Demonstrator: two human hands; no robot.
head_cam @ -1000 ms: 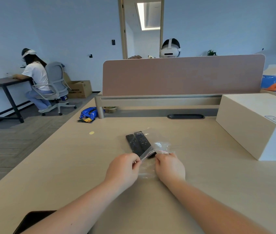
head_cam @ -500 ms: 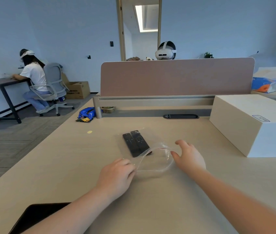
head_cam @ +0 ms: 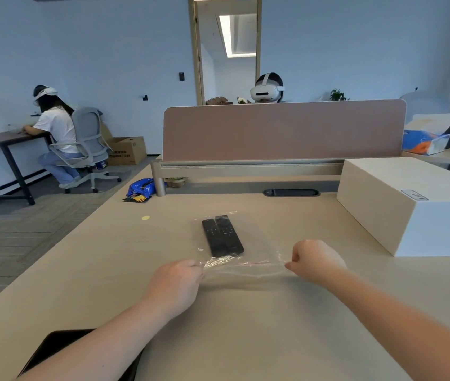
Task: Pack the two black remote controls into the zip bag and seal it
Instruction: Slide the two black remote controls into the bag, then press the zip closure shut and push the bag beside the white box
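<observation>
Sealing stage. Left hand [head_cam: 175, 284] and right hand [head_cam: 314, 261] each pinch a near corner of the bag [head_cam: 248, 243], stretching its mouth taut across the desk [head_cam: 245, 339]. Both remotes [head_cam: 222, 235] lie side by side inside, toward the far left. Risk: uneven tension may leave the zip strip misaligned and partly unsealed.

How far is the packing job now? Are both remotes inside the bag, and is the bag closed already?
Done: both black remotes lie side by side inside the clear zip bag on the desk. In hand: the left hand and the right hand each pinch one end of the bag's mouth, stretching it flat. Left: pressing the red zip line shut along its length; whether any part is sealed already cannot be told.
</observation>
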